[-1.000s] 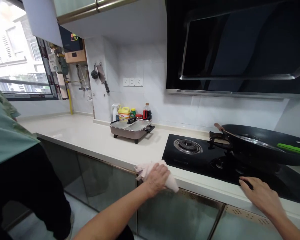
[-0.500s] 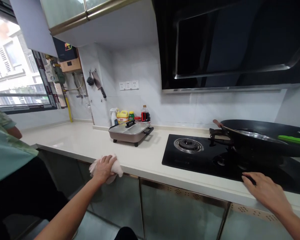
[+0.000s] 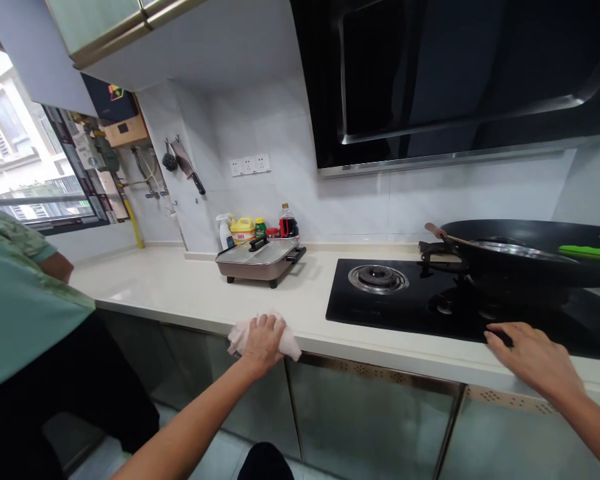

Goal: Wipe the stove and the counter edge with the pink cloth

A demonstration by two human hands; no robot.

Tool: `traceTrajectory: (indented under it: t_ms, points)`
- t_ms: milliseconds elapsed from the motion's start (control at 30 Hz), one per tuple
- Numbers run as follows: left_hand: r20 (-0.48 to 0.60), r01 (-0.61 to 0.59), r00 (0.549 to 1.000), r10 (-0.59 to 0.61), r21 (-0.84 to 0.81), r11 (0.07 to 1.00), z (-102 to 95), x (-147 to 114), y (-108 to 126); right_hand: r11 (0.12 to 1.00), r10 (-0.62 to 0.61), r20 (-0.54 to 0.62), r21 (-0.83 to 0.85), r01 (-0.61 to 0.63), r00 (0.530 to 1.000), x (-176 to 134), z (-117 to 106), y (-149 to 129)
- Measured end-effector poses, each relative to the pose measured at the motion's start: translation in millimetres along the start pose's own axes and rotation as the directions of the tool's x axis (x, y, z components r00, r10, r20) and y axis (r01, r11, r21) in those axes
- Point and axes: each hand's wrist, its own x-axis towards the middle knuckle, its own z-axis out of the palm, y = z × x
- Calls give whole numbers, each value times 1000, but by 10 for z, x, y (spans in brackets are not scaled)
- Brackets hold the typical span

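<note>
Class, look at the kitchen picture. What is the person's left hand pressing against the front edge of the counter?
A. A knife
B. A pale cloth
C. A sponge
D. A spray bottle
B. The left hand lies on a crumpled pale cloth at the counter edge, while the right hand rests flat by the hob.

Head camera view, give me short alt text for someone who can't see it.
The left hand presses a pale cloth on the front edge of a white countertop, while the right hand rests flat by a black hob bearing a wok. Another person stands at left.
</note>
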Motion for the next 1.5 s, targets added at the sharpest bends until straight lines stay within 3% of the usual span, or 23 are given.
traceTrajectory:
  t_ms: [167, 267, 367, 500, 600, 667, 767, 900, 1033, 1200, 1367, 1500]
  points:
    - [-47, -155, 987, 152, -80, 985, -58, 172, 805, 1000, 12, 2, 1, -12, 1000, -8, -23, -19]
    - [-91, -295, 954, 287, -90, 951, -193, 311, 1419, 1000, 16, 6, 3, -16, 1000, -6, -40, -15]
    - [-179, -415, 900, 398, -66, 908, -317, 453, 2126, 1000, 18, 24, 6, -18, 1000, -2, -50, 8]
    - [-374, -499, 805, 462, -4, 867, -370, 609, 3011, 1000, 15, 34, 7, -15, 999, 7, -38, 65]
    - [-513, -536, 709, 484, 53, 842, -374, 674, 3386, 1000, 10, 17, 17, -10, 1000, 17, -17, 122]
    - [-560, -565, 655, 506, 82, 821, -371, 683, 3426, 999, -4, 16, 34, 3, 1000, 30, -3, 162]
    - [-569, -620, 609, 552, 92, 779, -333, 652, 3214, 998, -20, 26, 63, 18, 999, 55, 16, 216]
    - [-581, -579, 645, 497, 53, 814, -196, 558, 2656, 996, -14, 25, 85, 12, 1000, 77, 54, 264]
    - [-572, -539, 672, 471, 60, 840, 11, 437, 1929, 995, -31, -7, 95, 31, 1000, 69, 96, 280]
    - [-511, -508, 724, 464, 62, 859, 295, 278, 802, 996, -50, -24, 78, 52, 998, 51, 108, 260]
    - [-374, -394, 850, 370, 14, 919, 448, 53, -366, 998, -52, -23, 33, 53, 998, 35, 100, 219]
    - [-224, -248, 944, 243, 6, 969, 470, -92, -1088, 998, -66, -35, 8, 67, 997, 22, 94, 176]
